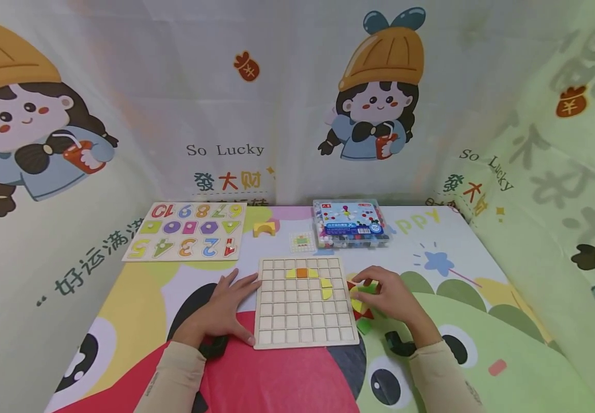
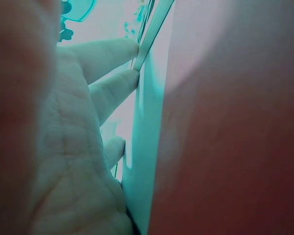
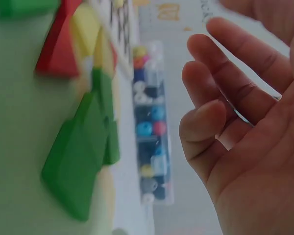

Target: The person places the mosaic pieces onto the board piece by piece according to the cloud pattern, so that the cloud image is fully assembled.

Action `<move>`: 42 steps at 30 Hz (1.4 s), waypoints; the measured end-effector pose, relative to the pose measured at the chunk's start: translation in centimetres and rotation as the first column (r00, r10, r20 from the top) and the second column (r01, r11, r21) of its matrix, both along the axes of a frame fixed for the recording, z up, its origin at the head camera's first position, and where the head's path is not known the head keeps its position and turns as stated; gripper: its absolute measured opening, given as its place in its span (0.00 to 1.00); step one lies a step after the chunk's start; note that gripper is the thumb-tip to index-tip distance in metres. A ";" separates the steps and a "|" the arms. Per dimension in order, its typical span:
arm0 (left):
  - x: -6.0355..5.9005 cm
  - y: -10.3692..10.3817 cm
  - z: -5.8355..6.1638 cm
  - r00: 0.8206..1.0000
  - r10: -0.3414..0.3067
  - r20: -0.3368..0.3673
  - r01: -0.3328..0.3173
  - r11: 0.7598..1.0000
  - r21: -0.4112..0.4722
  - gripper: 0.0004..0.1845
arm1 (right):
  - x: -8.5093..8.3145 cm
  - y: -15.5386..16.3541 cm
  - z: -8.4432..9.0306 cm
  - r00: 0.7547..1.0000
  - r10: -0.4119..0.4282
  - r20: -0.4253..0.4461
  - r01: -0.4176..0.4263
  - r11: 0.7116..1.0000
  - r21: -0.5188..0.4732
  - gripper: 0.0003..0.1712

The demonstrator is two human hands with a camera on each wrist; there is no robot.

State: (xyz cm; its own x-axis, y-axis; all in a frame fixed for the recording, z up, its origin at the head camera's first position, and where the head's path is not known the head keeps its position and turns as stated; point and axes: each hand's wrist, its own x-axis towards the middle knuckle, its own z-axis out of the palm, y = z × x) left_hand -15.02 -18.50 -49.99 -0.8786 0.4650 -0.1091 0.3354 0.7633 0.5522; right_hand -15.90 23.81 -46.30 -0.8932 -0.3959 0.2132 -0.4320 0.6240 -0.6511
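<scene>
A square wooden grid board [image 1: 287, 321] lies in the middle of the table. On its upper cells are an orange square [image 1: 302, 273], yellow quarter-round pieces [image 1: 313, 274] on both sides of it, and more yellow pieces [image 1: 327, 293] to the lower right. My left hand [image 1: 220, 310] rests beside the board, fingers spread, fingertips and thumb at its left edge. At the board's right side my right hand [image 1: 387, 295] hovers over a loose heap of blocks. In the right wrist view its fingers [image 3: 203, 120] are loosely bent and hold nothing, near green blocks [image 3: 71, 166] and red blocks [image 3: 61, 56].
Behind the board lie a small pattern card [image 1: 302, 242], a yellow arch block [image 1: 263, 229] and a clear box of coloured beads [image 1: 351, 226]. A number-and-shape puzzle board [image 1: 186, 232] is at the back left. Printed cloth walls [image 1: 297, 103] enclose the table.
</scene>
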 end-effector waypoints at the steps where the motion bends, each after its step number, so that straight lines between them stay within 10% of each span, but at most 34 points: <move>1: 0.0 0.0 0.0 1.000 -0.001 0.000 0.001 1.000 0.000 0.68 | -0.1 0.1 -0.1 1.000 -0.014 -0.006 0.014 1.000 0.020 0.13; 19: -0.2 -0.1 0.0 1.000 0.010 0.014 -0.010 1.000 0.012 0.67 | -1.0 -0.3 -1.8 0.999 -0.009 -0.030 0.019 0.936 0.351 0.07; 42: -0.2 0.1 -0.2 0.999 0.018 0.034 -0.018 1.000 0.006 0.68 | -0.5 -0.3 -1.4 0.995 -0.094 0.028 0.077 0.922 0.379 0.09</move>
State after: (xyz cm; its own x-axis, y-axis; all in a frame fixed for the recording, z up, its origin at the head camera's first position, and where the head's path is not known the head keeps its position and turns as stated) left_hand -15.18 -18.35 -50.17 -0.8826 0.4500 -0.1359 0.3030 0.7656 0.5675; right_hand -16.37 23.47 -47.67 -0.9323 -0.3609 0.0223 -0.3422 0.8606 -0.3773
